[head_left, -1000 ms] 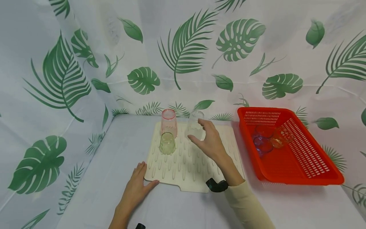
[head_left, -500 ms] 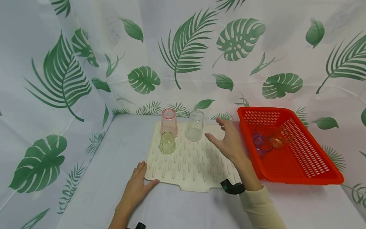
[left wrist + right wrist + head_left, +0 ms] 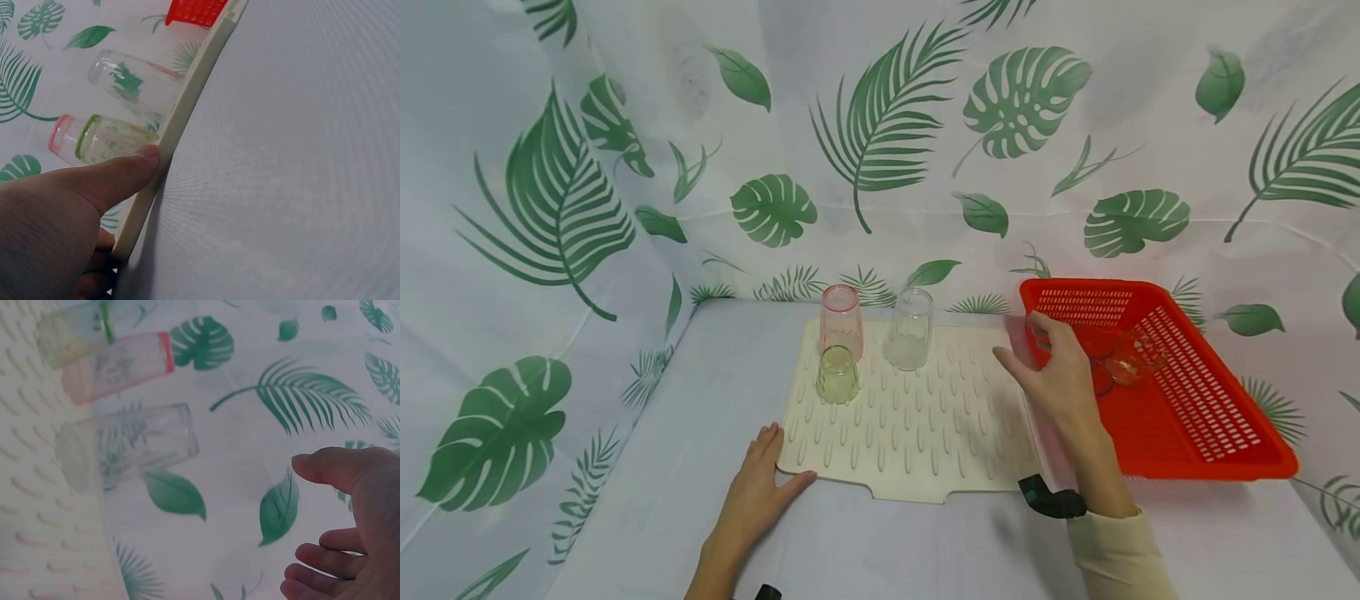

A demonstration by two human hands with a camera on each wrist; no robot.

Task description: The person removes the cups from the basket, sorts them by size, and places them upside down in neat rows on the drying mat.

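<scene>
A cream draining board with raised ridges lies mid-table. My left hand rests at its front left corner, thumb on the front edge and fingers along the left side. Three glasses stand upright on the board: a clear one, a pink-rimmed one at the back, and a shorter green one before it. Holding nothing, my right hand hovers at the left side of the red basket, thumb and fingers spread apart. Inside the basket lie an orange-tinted glass and a purple-rimmed glass, partly hidden by that hand.
The basket has perforated walls and stands just right of the board. Behind the table hangs a white cloth printed with green leaves. A white cover lies over the tabletop.
My right hand has moved right, away from the clear glass and over to the basket's left side. The clear glass stays on the board. My left hand keeps its place.
</scene>
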